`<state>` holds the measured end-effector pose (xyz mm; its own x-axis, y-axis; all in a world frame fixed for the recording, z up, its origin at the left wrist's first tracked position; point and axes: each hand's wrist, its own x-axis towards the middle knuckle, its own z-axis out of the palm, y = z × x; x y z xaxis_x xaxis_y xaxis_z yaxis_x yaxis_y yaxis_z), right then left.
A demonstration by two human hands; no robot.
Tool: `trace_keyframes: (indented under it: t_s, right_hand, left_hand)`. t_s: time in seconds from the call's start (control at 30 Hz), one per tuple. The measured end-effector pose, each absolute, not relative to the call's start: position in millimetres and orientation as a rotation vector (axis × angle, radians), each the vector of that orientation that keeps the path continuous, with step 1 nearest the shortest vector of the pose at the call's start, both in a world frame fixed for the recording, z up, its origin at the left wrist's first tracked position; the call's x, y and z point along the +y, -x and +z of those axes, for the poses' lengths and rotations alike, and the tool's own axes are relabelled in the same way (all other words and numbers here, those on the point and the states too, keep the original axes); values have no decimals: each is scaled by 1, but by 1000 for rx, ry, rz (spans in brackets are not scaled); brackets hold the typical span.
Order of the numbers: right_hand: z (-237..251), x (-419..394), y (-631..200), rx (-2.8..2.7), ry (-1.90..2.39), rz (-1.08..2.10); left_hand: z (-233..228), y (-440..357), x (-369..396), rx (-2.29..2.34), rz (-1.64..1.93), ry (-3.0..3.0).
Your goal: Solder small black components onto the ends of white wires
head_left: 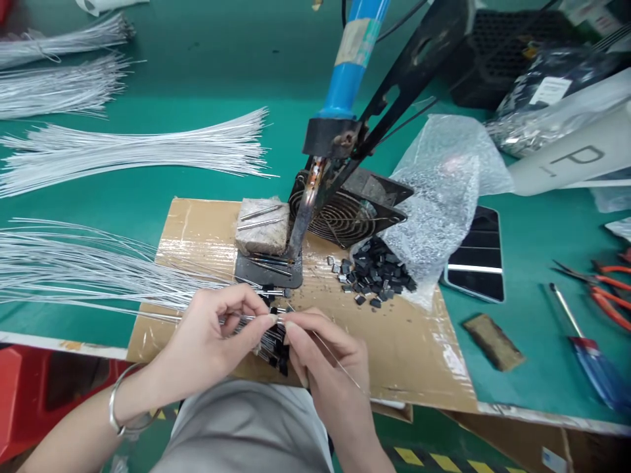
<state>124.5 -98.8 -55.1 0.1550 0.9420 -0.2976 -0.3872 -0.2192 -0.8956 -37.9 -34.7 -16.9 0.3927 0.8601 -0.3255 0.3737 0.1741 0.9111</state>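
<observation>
Left hand (211, 328): grip closed, thumb and forefinger pinched on a bundle of thin white wires tipped with small black components (269, 341), held just above the near edge of the brown tape-covered cardboard sheet (409, 341). Silver bracelet (118, 407) on the left wrist.

Right hand (325, 355): grip closed, fingertips pinched on a single thin wire (340, 361) running back over the hand, thumb tip touching the left thumb at the bundle's head.

Bundle position: between both hands, over the front of the cardboard, directly before the dark metal solder stand (269, 269). Loose ends of the bundle fanned out to the left across the green tabletop (197, 66).

Behind the stand: blue-handled soldering iron (352, 59) fixed in a black bracket, tip angled down beside a grey-brown sponge block (261, 226). Small black grilled fan (345, 213) just right of the iron.

Right of the fan: clear bubble-wrap bag (444, 177) lying open, heap of small black square components (377, 269) spilled at its mouth onto the cardboard.

Further right on the tabletop: black smartphone (478, 256), brown rectangular block (493, 341), blue-handled screwdriver (596, 368), red-handled pliers (606, 289).

Far left: several fanned bunches of white wires (123, 151), well apart from the hands.
</observation>
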Motion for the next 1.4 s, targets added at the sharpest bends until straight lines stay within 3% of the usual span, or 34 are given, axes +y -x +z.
trace_keyframes:
  t_s: [0.57,0.93,1.4]
  right_hand:
    - [-44,-95,-119,-436,1268,1461]
    - [-47,-88,-135,-405,1164,1707]
    - [-51,-88,-129,-336,1107,1701]
  left_hand:
    - [-20,38,-41,1189,527,-1438]
    - [-11,36,-34,1139,489,-1496]
    - [-19,32,-40,1209,618,-1551]
